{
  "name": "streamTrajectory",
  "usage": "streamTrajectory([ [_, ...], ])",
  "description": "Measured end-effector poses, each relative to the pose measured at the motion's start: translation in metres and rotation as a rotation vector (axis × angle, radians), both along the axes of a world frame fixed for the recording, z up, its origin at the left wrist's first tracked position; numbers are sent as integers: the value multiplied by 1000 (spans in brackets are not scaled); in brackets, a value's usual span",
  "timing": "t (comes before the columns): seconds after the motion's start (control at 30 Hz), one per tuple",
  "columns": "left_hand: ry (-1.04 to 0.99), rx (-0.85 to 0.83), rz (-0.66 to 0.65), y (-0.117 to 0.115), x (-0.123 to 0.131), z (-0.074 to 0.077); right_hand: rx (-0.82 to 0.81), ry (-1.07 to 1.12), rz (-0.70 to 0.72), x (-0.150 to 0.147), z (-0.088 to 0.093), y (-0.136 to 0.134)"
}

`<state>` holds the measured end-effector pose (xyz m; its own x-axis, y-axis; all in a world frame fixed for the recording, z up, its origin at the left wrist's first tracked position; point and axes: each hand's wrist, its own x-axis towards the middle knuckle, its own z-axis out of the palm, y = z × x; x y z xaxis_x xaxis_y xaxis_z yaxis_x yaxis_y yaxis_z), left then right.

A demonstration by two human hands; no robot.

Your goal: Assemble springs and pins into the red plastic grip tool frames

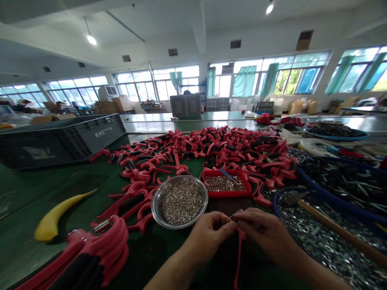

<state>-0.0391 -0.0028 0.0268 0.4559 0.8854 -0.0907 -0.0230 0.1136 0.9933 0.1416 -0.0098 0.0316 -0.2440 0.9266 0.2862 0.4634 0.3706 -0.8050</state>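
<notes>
My left hand and my right hand meet in front of me, fingertips pinched around a small dark metal part. A red handle piece hangs down just below the fingertips. Beyond my left hand stands a steel bowl filled with tiny metal pins. A red tray of longer pins, with a blue tool on it, lies beyond both hands. Red and black plastic handles are heaped behind them.
Stacked red handles and a banana lie at the left, before a grey crate. At the right are a blue basin of metal parts with a hammer across it, and another basin.
</notes>
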Motion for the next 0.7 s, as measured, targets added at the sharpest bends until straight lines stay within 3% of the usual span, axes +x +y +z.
streamTrajectory([
  [0.13, -91, -207, -16, -2, 1, 4, -36, 108, 40, -21, 6, -7],
  [0.47, -215, -285, 46, -5, 8, 0, -103, 259, -26, -29, 0, -14],
  [0.57, -203, -261, 105, -4, 7, 0, -79, 166, -43, -26, 1, -12],
  [0.7, -193, -136, 200, -2, 0, -1, 80, -187, -110, -12, -5, -3],
])
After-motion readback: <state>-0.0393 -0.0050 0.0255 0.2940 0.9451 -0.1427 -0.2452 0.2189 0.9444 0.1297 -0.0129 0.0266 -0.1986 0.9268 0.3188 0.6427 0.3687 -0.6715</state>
